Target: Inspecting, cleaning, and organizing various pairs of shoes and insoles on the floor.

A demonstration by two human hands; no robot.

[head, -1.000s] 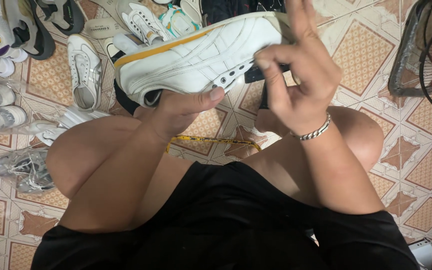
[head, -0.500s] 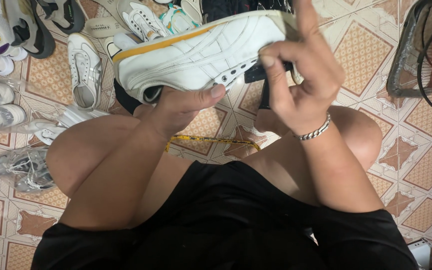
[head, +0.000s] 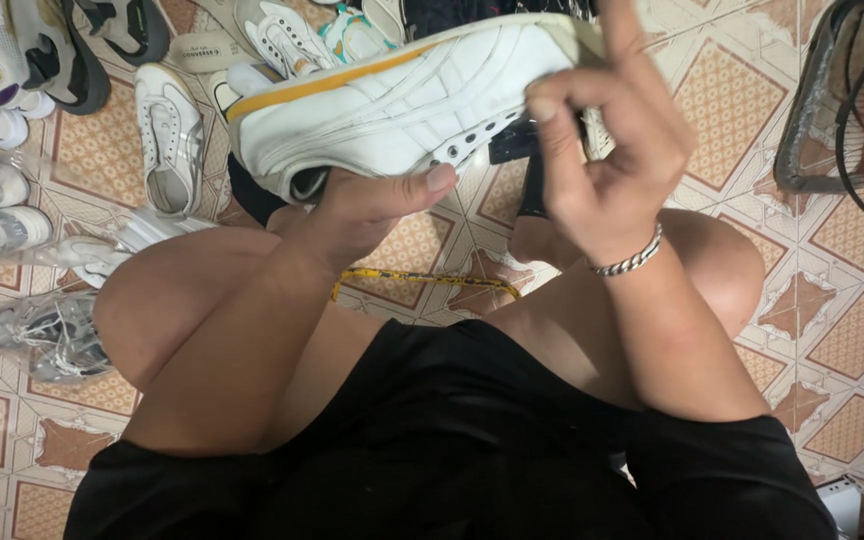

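Your left hand [head: 372, 205] cups the white sneaker [head: 402, 100] from beneath, thumb pressed along its side near the eyelets; the other fingers are hidden under the shoe, so you cannot tell how they lie. Your right hand [head: 602, 170] works at the eyelet end, thumb and bent fingers pinched together there with one finger raised straight; what they pinch is hidden, possibly a lace. The sneaker hangs sideways, sole upward, above your knees and the tiled floor [head: 732, 90].

Risks, as judged: support comes mainly from one palm, so a hard tug at the eyelets could roll the shoe off it; a fall would land among the loose shoes [head: 167, 135] to your left; the yellow cord [head: 422, 280] below your knees could snag a foot; the wire fan guard [head: 852, 110] sits near your right elbow's swing.
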